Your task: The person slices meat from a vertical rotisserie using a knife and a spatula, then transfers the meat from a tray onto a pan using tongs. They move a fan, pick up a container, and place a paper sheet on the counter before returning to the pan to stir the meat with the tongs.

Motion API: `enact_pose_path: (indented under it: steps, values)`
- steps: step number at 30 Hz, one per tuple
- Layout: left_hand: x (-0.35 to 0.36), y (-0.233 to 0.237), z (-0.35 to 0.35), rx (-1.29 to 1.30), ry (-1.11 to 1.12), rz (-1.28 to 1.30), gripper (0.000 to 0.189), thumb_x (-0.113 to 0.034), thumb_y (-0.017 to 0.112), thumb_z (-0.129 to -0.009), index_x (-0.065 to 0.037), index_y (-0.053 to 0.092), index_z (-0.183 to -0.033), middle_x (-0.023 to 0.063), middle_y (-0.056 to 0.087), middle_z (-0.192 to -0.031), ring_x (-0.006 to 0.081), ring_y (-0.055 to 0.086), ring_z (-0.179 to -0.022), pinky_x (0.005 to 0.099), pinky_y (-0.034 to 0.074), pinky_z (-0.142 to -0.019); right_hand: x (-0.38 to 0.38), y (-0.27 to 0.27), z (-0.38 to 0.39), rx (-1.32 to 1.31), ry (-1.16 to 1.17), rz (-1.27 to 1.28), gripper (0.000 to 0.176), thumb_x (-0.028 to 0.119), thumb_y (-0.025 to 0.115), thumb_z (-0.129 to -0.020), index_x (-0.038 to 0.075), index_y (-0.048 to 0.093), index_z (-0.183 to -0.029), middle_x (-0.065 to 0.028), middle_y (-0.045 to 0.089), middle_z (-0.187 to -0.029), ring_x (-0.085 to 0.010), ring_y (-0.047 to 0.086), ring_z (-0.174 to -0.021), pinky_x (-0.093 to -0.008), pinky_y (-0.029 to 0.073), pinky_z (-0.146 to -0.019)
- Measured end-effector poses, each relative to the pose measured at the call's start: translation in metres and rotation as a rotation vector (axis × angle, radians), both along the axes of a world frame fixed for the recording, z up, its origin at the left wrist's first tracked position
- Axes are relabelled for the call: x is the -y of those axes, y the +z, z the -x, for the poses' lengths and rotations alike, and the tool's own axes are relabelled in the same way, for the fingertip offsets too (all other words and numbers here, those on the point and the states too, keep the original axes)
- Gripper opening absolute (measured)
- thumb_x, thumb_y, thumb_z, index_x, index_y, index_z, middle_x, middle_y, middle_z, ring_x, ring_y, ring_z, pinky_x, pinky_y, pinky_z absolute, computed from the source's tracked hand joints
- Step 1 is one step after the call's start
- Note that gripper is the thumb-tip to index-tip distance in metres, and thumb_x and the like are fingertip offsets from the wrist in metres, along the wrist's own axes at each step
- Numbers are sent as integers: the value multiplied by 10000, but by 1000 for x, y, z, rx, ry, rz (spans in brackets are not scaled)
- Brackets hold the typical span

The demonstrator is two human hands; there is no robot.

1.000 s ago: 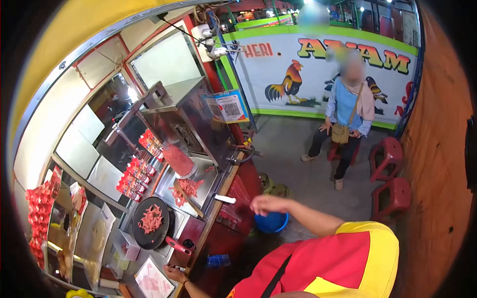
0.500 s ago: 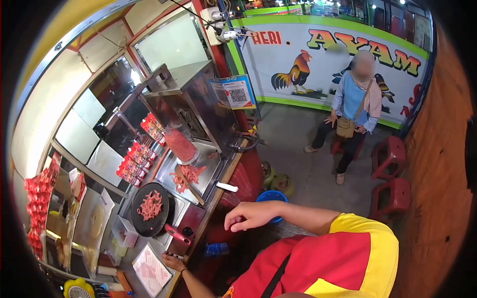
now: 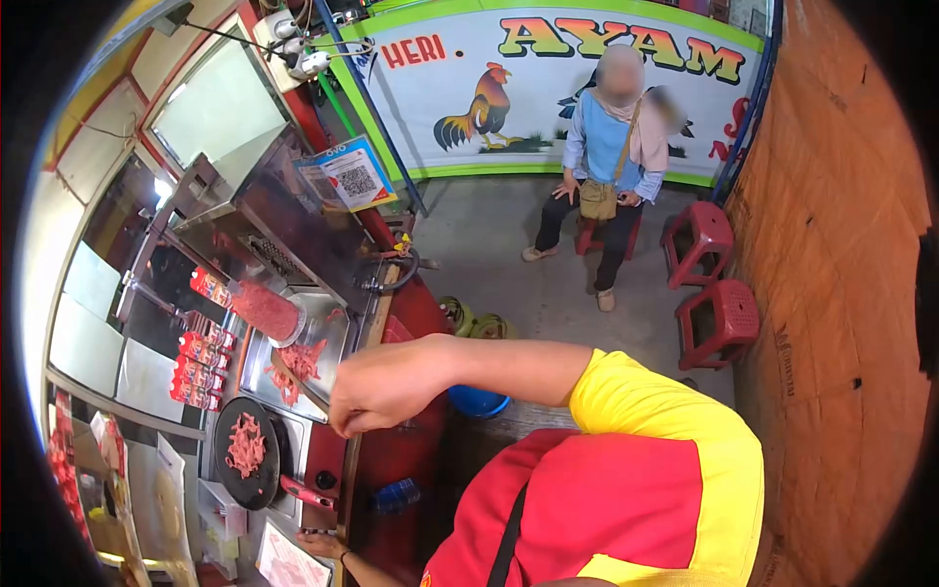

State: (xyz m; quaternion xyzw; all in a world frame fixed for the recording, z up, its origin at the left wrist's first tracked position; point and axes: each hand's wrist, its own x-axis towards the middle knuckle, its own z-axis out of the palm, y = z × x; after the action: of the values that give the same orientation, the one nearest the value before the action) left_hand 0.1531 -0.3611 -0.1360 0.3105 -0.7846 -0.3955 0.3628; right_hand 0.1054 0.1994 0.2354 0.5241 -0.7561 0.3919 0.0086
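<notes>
My right hand reaches over the counter edge beside the metal tray, its fingers curled. Whatever lies in its grip is hidden. Close to its fingertips is the end of a wooden-coloured utensil, resting on shaved meat in the tray. My left hand rests at the counter edge, fingers extended, by a white paper-like sheet. Between the hands, a black frying pan with a red handle holds strips of meat.
A cone of meat stands in front of the metal grill. Red packets hang at the window. Beyond the counter are a blue bucket, gas cylinders, a seated person and red stools.
My right hand has moved towards the tray and now covers where the white handle showed on the counter edge. My left hand stays by the sheet. The view has shifted right.
</notes>
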Motion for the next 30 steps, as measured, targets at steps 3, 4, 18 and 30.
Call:
enact_pose_path:
  steps: [3, 4, 18, 30]
  values:
    - [28, -23, 5, 73, -5, -26, 630, -432, 317, -1144, 110, 629, -1218, 296, 672, -1137, 435, 645, -955, 489, 535, -842, 5, -58, 25, 104, 49, -17, 197, 172, 677, -941, -2, 755, -993, -175, 746, -887, -353, 717, -820, -465, 535, -724]
    - [56, -60, 7, -140, -128, 576, 585, -394, 350, -1139, 109, 615, -1274, 295, 678, -1172, 447, 665, -1030, 470, 562, -894, 9, -98, 33, 154, 79, 41, 200, 183, 676, -937, 8, 762, -981, -173, 749, -883, -348, 721, -808, -469, 536, -724]
    - [-20, 18, -7, -38, -34, 75, 688, -490, 290, -1144, 126, 595, -1163, 251, 623, -967, 340, 612, -795, 403, 531, -594, -174, -585, -111, 1325, -686, -871, 162, 144, 762, -674, 61, 779, -813, -136, 751, -860, -287, 686, -747, -507, 541, -681]
    - [0, -3, 2, -95, 26, -4, 647, -490, 280, -1142, 51, 635, -1123, 186, 673, -938, 268, 629, -732, 371, 544, -540, -206, -580, -171, 1491, -858, -904, 195, 263, 752, -886, 128, 797, -1021, -39, 780, -919, -186, 691, -743, -414, 570, -658]
